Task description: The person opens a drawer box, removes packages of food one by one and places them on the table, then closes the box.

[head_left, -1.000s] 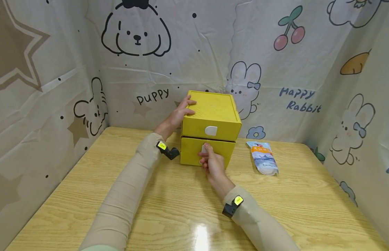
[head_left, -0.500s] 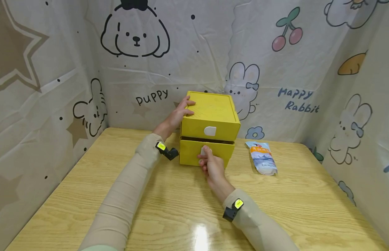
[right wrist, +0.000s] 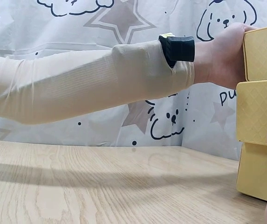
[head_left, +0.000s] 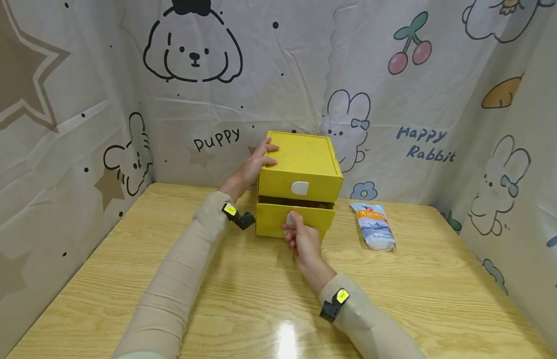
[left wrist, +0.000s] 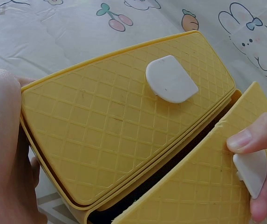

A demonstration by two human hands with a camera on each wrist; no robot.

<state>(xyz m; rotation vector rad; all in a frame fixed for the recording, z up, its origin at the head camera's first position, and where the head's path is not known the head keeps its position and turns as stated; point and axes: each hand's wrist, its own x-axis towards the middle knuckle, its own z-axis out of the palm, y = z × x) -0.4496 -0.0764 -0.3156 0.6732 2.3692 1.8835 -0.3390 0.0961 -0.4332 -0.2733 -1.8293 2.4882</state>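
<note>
Now opening yellow plastic drawer wider, baring inside — pinching rounded white tab with right hand, resting left hand on yellow cabinet.

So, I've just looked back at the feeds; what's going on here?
A person's right hand pinches the white handle of a drawer just under the top drawer of a yellow cabinet. The left hand rests on the cabinet's top left edge. The handled drawer is partly out, showing a dark gap; I can't make out its contents. The top one is shut. A packet lies to the right.
</note>
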